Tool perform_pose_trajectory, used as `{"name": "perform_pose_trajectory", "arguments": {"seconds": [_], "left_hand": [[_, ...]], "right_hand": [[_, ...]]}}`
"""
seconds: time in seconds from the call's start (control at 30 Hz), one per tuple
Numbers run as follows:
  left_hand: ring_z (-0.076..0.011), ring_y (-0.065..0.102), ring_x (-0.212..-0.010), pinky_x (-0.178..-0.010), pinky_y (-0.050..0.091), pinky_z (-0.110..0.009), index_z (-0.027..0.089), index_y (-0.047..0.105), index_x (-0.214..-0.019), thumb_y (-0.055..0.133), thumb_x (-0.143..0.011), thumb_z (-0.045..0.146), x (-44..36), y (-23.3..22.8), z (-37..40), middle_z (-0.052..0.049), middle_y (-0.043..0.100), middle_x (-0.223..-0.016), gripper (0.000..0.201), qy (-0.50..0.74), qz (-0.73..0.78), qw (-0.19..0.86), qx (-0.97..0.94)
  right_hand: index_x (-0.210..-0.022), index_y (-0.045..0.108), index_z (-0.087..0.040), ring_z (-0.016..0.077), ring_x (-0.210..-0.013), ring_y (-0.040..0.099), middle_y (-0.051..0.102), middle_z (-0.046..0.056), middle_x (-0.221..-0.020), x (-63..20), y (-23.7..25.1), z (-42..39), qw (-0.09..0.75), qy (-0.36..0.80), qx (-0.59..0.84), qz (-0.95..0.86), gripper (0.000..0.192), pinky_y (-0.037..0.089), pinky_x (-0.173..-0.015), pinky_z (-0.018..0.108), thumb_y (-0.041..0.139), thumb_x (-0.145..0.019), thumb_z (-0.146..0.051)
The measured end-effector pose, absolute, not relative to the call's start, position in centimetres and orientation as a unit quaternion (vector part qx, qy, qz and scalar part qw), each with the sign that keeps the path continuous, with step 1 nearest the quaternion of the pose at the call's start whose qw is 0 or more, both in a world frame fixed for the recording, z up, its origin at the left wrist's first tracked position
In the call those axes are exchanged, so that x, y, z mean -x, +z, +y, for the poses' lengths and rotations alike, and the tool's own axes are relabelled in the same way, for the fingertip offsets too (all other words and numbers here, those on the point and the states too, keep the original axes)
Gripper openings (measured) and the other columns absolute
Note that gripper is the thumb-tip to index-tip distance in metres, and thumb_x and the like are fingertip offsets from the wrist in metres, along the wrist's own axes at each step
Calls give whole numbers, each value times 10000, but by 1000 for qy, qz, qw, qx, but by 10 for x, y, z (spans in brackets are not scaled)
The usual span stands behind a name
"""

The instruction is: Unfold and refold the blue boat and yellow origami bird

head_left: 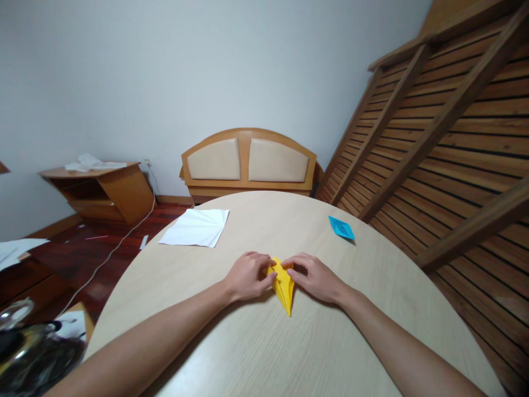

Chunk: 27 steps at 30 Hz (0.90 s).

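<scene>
Both hands are working on a yellow folded paper [284, 284] that's lying flat on the round worktop [264, 342], pointy end aiming back toward the person. The left hand [247, 275] is pinching the paper's upper left edge, fingers curled in narrow on it. The right hand [316, 278] is doing the same on the upper right edge, fingertips pressing down at the top corner. So the paper is sitting right between the two hands, touching both. Farther out on the worktop, a white creased sheet [196, 227] is lying off to the left, and a small blue folded paper [341, 227] is sitting well apart on the right.
</scene>
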<state>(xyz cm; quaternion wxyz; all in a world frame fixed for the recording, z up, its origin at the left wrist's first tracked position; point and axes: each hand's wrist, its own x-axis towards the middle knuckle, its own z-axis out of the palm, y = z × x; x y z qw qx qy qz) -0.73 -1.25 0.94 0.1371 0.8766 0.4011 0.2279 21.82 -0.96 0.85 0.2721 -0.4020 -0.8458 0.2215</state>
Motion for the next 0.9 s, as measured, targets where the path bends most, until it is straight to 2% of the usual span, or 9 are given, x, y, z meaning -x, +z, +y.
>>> {"name": "perform_pose_trajectory", "arguments": {"seconds": [0.3, 0.53, 0.67, 0.77, 0.9], "left_hand": [[-246, 673, -1029, -976, 487, -387, 168, 672, -1094, 511, -876, 318, 14, 7, -10, -93, 724, -1109, 310, 222, 376, 142, -888], [-258, 662, -1068, -983, 497, -400, 162, 664, -1122, 486, -750, 178, 19, 6, -6, -92, 716, -1143, 412, 210, 337, 133, -908], [-271, 655, -1088, -980, 501, -405, 150, 662, -1145, 495, -706, 155, 20, 5, -5, -121, 700, -1183, 470, 212, 328, 120, -913], [-266, 652, -1076, -957, 507, -395, 151, 658, -1120, 498, -719, 156, 20, 6, -5, -110, 722, -1112, 432, 217, 305, 116, -920], [-230, 658, -941, -859, 523, -349, 168, 648, -1017, 500, -716, 136, 20, 8, -5, -69, 735, -999, 336, 232, 288, 117, -922]], "right_hand": [[-1143, 695, -226, 213, -1003, 641, 703, 73, -1100, -230, 13, -10, 241, 229, 370, -868, 273, 502, -925, 366, 599, -889, -260], [-1159, 688, -209, 224, -984, 637, 694, 96, -1094, -233, 13, -8, 229, 239, 363, -871, 298, 503, -910, 380, 604, -876, -243], [-1163, 676, -220, 216, -988, 634, 683, 87, -1102, -235, 11, -7, 223, 238, 354, -877, 340, 501, -898, 359, 590, -840, -164], [-1071, 672, -224, 218, -977, 634, 687, 78, -1087, -235, 10, -8, 223, 229, 351, -880, 292, 492, -899, 363, 594, -806, -129], [-889, 611, -220, 225, -1000, 634, 697, 73, -1104, -235, 10, -9, 233, 227, 347, -880, 147, 475, -907, 366, 609, -783, -117]]}}
